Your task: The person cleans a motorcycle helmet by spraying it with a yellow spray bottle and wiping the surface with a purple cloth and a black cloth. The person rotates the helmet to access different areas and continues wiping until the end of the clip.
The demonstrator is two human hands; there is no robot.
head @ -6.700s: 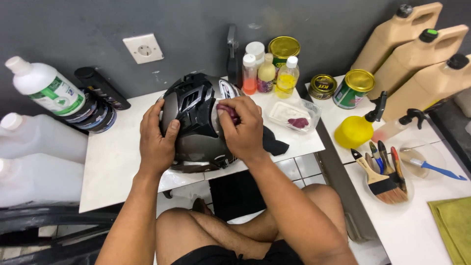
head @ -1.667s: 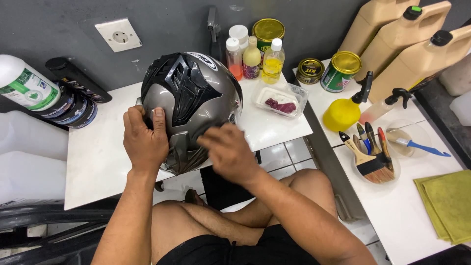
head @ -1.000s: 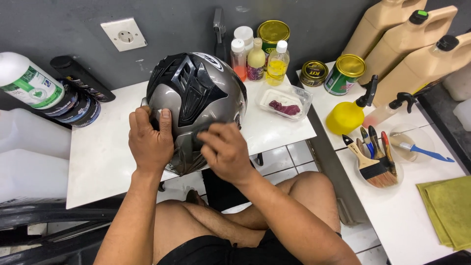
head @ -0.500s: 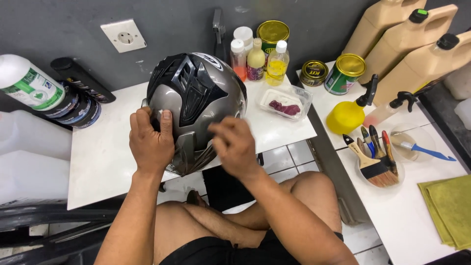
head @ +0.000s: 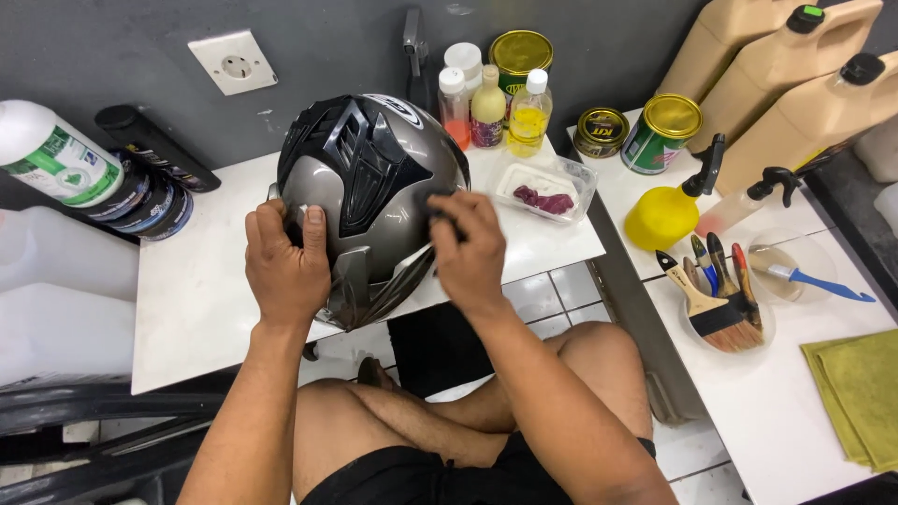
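— Head camera looks down. What is closest?

— Bare knees, folded under a white table [head: 187, 318]. Both arms reach up from there.

— What does the left hand [head: 283, 266] do?

— It lies flat on the near left side of a grey helmet [head: 369, 201], fingers curled over the edge, holding it.

— And the right hand [head: 468, 248]?

— It is on the right side of the helmet. Its fingers are bent tight, pinching a small dark thing against the shell. I cannot tell what that thing is.

— So where is the helmet?

— Between the two hands, sitting on the table near its front edge. Its black vents [head: 360, 164] face up.

— What is farther away?

— To the right, a clear tray [head: 575, 178] with a purple lump. On the next table, paint brushes [head: 716, 304] in a dish and a yellow spray bottle [head: 666, 210]. By the far wall, small bottles [head: 486, 108] and gold-lid tins [head: 669, 126]. On the far left, a big white bottle [head: 51, 159] lies on its side.
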